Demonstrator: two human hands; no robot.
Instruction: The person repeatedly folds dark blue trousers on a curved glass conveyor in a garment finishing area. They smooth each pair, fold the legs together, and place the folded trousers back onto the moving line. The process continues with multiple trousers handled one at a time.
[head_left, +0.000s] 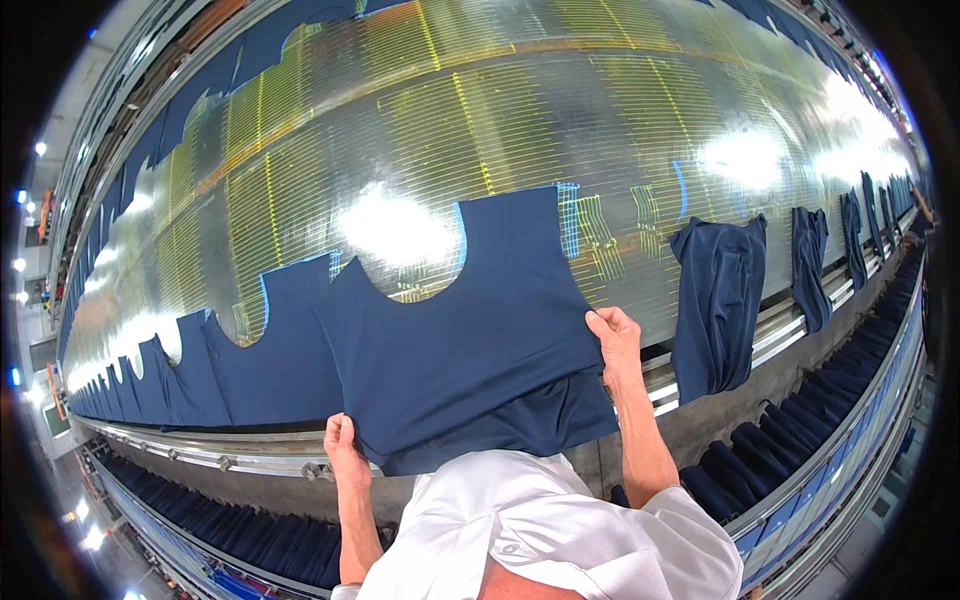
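Observation:
A navy cut garment panel with a scooped neckline lies spread over the near edge of the long table. Its upper part rests flat along blue and yellow marking lines, while the lower part folds toward my white shirt. My left hand pinches the panel's lower left edge between thumb and fingers. On the opposite side, my right hand grips the panel's right edge below the armhole curve. The left edge of this panel overlaps or meets a neighbouring navy panel; which of the two I cannot tell.
More navy panels run along the table's left near edge. At right, a crumpled navy piece and a narrower one hang over the metal rail. Behind me, dark fabric pieces hang in a row. Bright glare covers parts of the tabletop.

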